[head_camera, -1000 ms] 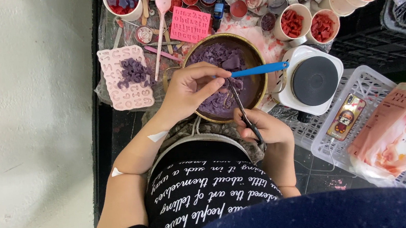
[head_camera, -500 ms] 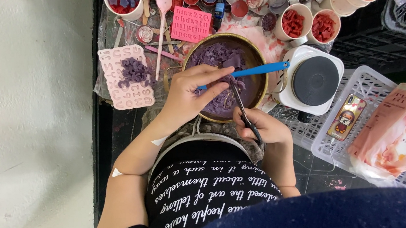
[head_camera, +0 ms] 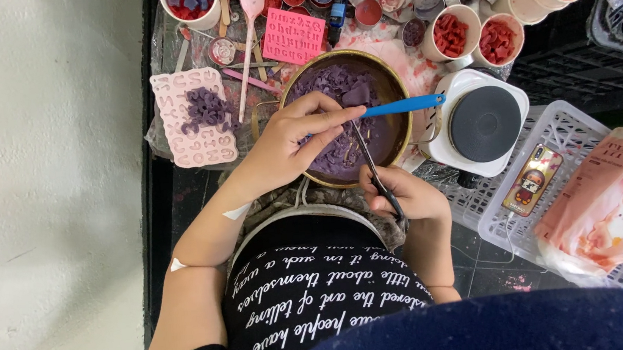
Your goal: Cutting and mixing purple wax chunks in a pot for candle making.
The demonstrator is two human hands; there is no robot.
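We see left hand [head_camera: 289, 143] pinching a purple piece [head_camera: 355, 94] over the bowl [head_camera: 394, 83]; right hand [head_camera: 403, 196] clamped on scissors [head_camera: 371, 161]. Blades near fingertips: nick risk, or scraps flying out.

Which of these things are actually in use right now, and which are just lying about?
In use:
left hand over the bowl
right hand gripping scissors
brass bowl of purple pieces
blue-handled spatula resting in it

Lying about:
pale pink letter mould
bright pink mould
small hotplate
cups of red pieces
phone in the white basket
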